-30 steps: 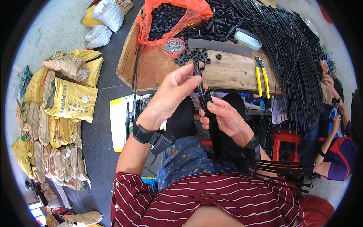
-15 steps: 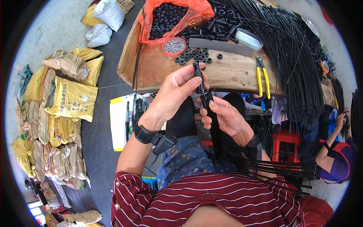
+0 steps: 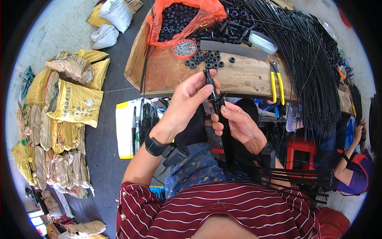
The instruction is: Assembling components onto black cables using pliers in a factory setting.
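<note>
Over my lap both hands hold a black ribbed frame [image 3: 225, 135], which looks like a folded umbrella frame. A black plastic tube [image 3: 209, 79] forms its upper end, tilted slightly left. My left hand [image 3: 190, 95] is closed round this tube, thumb in front and fingers behind. Just below the collar, my right hand [image 3: 239, 121] pinches the top of the bundled ribs between thumb and fingers. The bundle runs down to my lap, where thin black rods [image 3: 294, 175] stick out to the right. Small black rings [image 3: 207, 59] lie on the wooden table [image 3: 167, 75] beyond my hands.
On the table are a red bowl [image 3: 184, 48] of small metal pieces, an orange bag [image 3: 159, 24] of black parts, yellow-handled pliers [image 3: 276, 83] and a heap of long black rods [image 3: 310, 67]. A red stool [image 3: 301, 149] and another person's arm [image 3: 346, 153] are at right.
The tube and my left hand have dipped slightly toward me. My grip on the frame stays the same with both hands.
</note>
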Available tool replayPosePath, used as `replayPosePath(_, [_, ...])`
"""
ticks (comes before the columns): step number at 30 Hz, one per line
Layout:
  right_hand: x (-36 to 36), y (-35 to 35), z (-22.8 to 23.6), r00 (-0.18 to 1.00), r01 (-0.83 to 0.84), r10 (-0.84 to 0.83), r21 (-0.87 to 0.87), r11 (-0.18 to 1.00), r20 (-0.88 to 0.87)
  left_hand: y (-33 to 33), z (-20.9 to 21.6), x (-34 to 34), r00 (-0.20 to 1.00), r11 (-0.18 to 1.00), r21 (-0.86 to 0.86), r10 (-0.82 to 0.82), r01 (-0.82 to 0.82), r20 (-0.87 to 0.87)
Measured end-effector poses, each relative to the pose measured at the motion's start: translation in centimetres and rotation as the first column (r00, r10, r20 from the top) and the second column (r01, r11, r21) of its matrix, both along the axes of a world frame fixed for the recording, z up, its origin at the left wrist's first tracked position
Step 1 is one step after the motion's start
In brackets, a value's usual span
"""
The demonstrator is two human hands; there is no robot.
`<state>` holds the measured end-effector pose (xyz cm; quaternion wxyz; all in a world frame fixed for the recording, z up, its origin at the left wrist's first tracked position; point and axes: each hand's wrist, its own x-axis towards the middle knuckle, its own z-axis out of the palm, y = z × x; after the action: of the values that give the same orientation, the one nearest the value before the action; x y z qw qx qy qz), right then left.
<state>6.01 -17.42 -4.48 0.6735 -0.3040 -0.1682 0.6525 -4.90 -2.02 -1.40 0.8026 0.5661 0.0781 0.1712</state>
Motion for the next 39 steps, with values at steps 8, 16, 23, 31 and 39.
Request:
replayPosePath(8, [-0.1,0.3,0.3,0.998,0.034,-0.035,0.012,0.999,0.046,-1.5,-1.2,-1.1,0.994,0.985,-0.148,0.076,-0.086,-0.073])
replayPosePath(16, [-0.5,0.6,0.9,0.993,0.031,-0.034,0.032,0.999,0.116,-1.8,-1.1,-1.4,0.996,0.944,-0.317,0.087,-0.089,-0.021])
replayPosePath(23, [-0.6,0.3,1.1,0.977,0.062,-0.068,0.035,0.997,0.201,-3.3,-0.4,-1.7,0.984,0.974,-0.144,0.179,-0.175,0.012])
replayPosePath(31, [-1.1,0.9,1.2,0.968,0.082,-0.089,0.039,0.996,0.236,-3.6,0.2,-1.2,0.962,0.958,-0.087,0.272,-0.274,-0.037])
replayPosePath(39, [-0.9,1.2,1.2,0.959,0.093,-0.096,0.024,0.995,0.266,-4.4,0.8,-0.8,0.915,0.914,-0.051,0.399,-0.403,-0.064])
